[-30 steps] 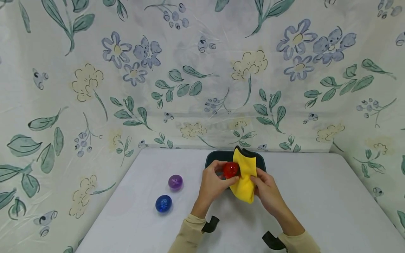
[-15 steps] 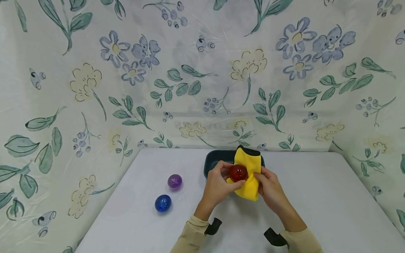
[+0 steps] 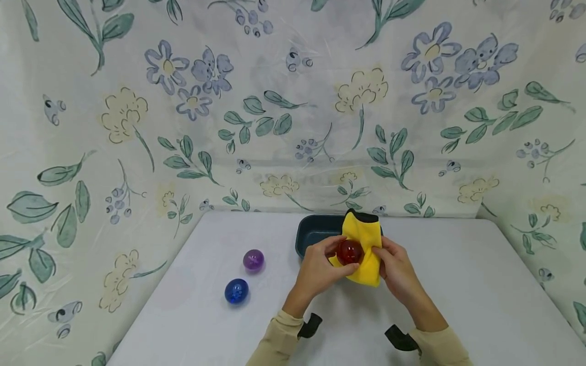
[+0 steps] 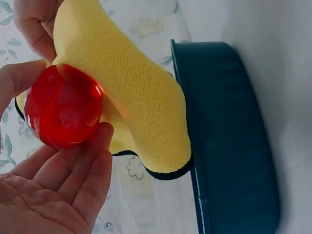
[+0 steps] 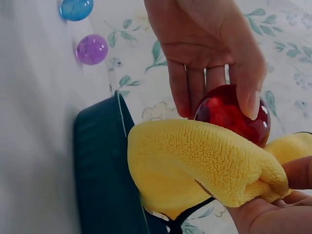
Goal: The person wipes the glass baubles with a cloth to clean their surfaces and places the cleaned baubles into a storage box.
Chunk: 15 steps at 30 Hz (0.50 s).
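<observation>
Between the thumb and fingers of my left hand (image 3: 317,269) is a clear red ball (image 3: 349,252), held up off the table. My right hand (image 3: 399,267) pinches a yellow cloth (image 3: 364,274) with a black edge, bunched at its middle. In the right wrist view, the cloth lies against the near side of the red ball (image 5: 229,114). Both are raised in front of a dark teal tray (image 3: 316,230), and part of the cloth hides its right end. The left wrist view shows the cloth (image 4: 122,83) touching or overlapping the tray's rim.
To the left on the white table (image 3: 458,284) lie a purple ball (image 3: 254,260) and a blue ball (image 3: 236,291), apart from each other. A flower-printed sheet (image 3: 293,127) hangs behind the table and at its sides.
My left hand has moved right with the red ball, bringing it from beside the cloth to against it. The cloth and my right hand have shifted slightly right. The other balls stay put.
</observation>
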Motion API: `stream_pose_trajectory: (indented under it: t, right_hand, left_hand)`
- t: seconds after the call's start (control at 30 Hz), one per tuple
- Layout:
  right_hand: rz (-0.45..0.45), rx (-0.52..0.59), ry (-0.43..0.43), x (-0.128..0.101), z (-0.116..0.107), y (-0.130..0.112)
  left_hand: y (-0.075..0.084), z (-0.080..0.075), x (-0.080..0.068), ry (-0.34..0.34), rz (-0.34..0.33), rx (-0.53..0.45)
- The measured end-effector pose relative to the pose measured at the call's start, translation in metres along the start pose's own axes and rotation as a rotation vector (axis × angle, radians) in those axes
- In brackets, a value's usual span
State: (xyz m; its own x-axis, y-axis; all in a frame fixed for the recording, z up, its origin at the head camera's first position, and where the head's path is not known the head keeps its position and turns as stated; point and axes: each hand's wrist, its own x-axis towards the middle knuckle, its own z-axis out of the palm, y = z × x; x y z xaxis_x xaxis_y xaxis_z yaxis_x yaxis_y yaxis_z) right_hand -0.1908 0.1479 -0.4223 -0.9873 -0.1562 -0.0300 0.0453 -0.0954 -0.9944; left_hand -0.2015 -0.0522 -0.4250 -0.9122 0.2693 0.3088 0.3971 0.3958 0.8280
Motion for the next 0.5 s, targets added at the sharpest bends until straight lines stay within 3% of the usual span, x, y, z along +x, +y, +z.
stream_pose_trajectory:
  t: [0.13, 0.37, 0.5]
  right_hand:
    - [-0.021, -0.009, 0.005, 0.0011, -0.0017, -0.0002]
    - [-0.034, -0.046, 0.008, -0.0010, -0.0018, -0.0011]
    - [-0.054, -0.084, 0.020, -0.0018, -0.0020, -0.0030]
  left_hand:
    - [-0.0013, -0.0008, 0.0010, -0.014, 0.001, 0.018]
    - [-0.0034, -0.0003, 0.0003, -0.046, -0.080, 0.014]
    - [-0.0037, 0.0003, 0.0010, -0.056, -0.087, 0.030]
